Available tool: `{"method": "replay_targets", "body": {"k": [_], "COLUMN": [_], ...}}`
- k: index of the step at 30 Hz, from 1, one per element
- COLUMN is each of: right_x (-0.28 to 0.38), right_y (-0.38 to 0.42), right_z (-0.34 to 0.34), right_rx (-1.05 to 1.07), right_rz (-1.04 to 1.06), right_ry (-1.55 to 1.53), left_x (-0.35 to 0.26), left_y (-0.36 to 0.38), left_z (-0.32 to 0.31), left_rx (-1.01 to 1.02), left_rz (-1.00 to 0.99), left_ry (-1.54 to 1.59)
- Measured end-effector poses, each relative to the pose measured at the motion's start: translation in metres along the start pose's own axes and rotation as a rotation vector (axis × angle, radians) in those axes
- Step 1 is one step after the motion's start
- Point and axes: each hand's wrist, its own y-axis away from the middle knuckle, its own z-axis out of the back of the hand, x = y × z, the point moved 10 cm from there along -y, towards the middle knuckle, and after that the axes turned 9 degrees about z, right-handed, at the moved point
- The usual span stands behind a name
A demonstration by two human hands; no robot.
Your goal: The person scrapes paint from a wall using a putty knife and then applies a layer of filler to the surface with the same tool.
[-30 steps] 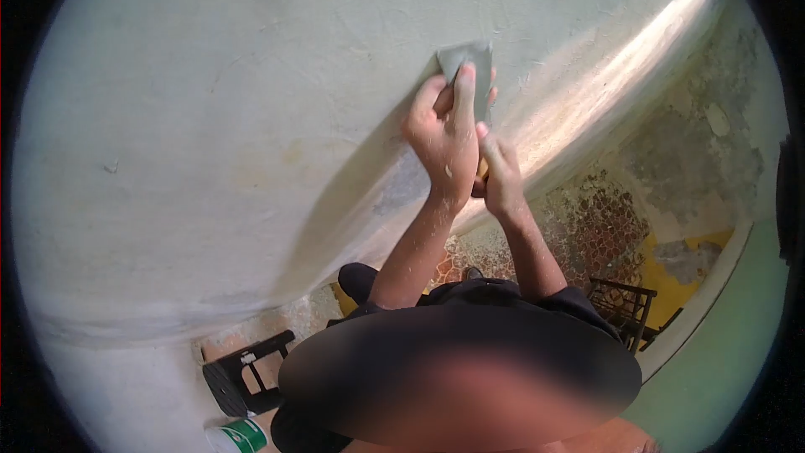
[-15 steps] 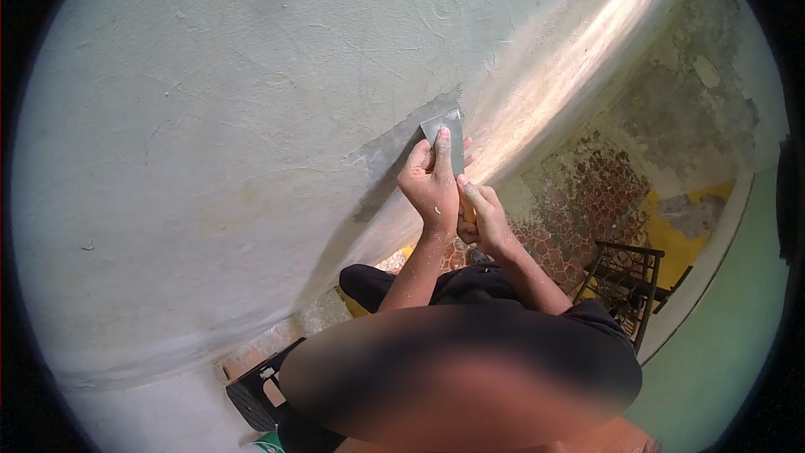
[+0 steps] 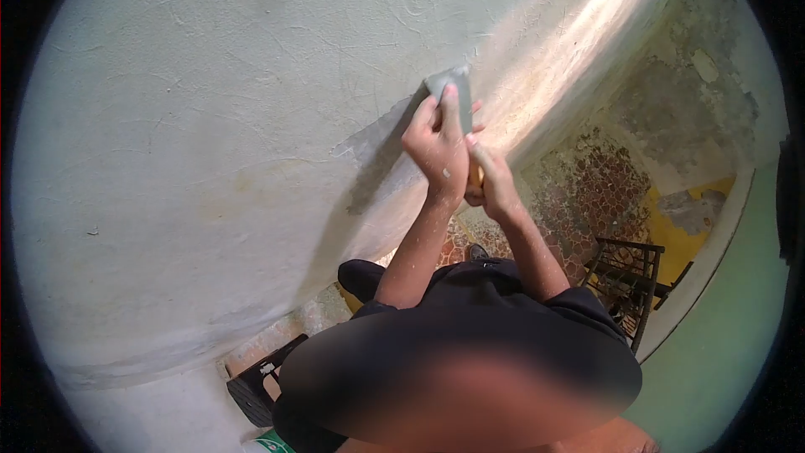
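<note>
A wide-bladed scraper (image 3: 464, 111) has its front edge against the pale, cracked wall (image 3: 210, 109). My left hand (image 3: 436, 151) is closed around the blade, with the thumb lying along its face. Lower down, my right hand (image 3: 498, 186) wraps the orange-yellow handle, most of which the fingers hide. A bare grey patch (image 3: 373, 136) of wall, where the coating is gone, lies left of the blade. Pale flakes and dust cling to both hands and forearms.
A dark metal rack (image 3: 625, 281) stands on the right by a curved green wall (image 3: 713, 310). Behind is a floor of reddish patterned tiles (image 3: 599, 201), stained and dusty. A black crate-like object (image 3: 251, 394) sits at the lower left, near a green-and-white container (image 3: 272, 443).
Both hands and the scraper have moved up along the wall. The blade's edge now sits at the upper end of the grey patch, which looks longer.
</note>
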Motion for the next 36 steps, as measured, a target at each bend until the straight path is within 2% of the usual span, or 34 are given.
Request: {"method": "replay_targets", "body": {"k": [2,4,8,14,15,16,17,18,19,20,22,23,25,30,34,36], "right_x": [-0.021,-0.031,-0.021,-0.018,-0.005,0.006,0.014,0.041,0.065,0.066,0.076,0.069,0.032,-0.032,-0.044,-0.036], "right_y": [0.009,0.016,0.020,0.011,-0.003,-0.012,-0.018,-0.025,-0.029,-0.032,-0.031,-0.029,-0.019,0.019,0.027,0.030], "right_z": [-0.003,-0.008,-0.027,-0.025,-0.026,-0.028,-0.036,-0.047,-0.054,-0.054,-0.055,-0.053,-0.028,-0.015,-0.024,-0.031], "right_rx": [0.062,0.087,0.131,0.080,0.057,0.032,0.037,0.007,-0.023,-0.008,0.179,0.176,0.002,0.071,0.111,0.082], "right_rz": [-0.056,-0.080,-0.073,-0.139,-0.016,0.097,0.092,0.204,0.319,0.222,0.259,0.263,0.168,-0.023,-0.184,-0.178], "right_ry": [0.025,0.038,0.053,0.044,0.039,0.034,0.040,-0.086,-0.216,-0.247,-0.318,-0.316,-0.159,-0.048,-0.057,-0.071], "left_x": [0.008,0.018,-0.005,-0.009,-0.017,-0.035,-0.055,-0.067,-0.081,-0.089,-0.088,-0.084,-0.059,0.002,0.001,-0.001], "left_y": [0.012,0.020,0.019,0.008,0.000,-0.008,-0.016,-0.026,-0.034,-0.037,-0.032,-0.028,-0.015,0.017,0.018,0.018], "left_z": [0.018,0.043,0.041,0.035,0.028,0.011,-0.008,-0.017,-0.035,-0.048,-0.051,-0.052,-0.032,0.036,0.049,0.049], "left_rx": [-0.022,-0.147,-0.127,-0.106,-0.107,-0.026,0.055,0.048,0.130,0.215,0.229,0.240,0.185,0.001,-0.049,-0.065], "left_rz": [0.014,0.067,0.022,0.020,0.021,-0.058,-0.143,-0.147,-0.161,-0.176,-0.194,-0.205,-0.150,0.059,0.023,0.035], "left_ry": [0.009,0.031,0.038,-0.012,-0.011,-0.068,-0.119,-0.117,-0.093,-0.070,-0.111,-0.146,-0.137,-0.156,-0.171,-0.139]}}
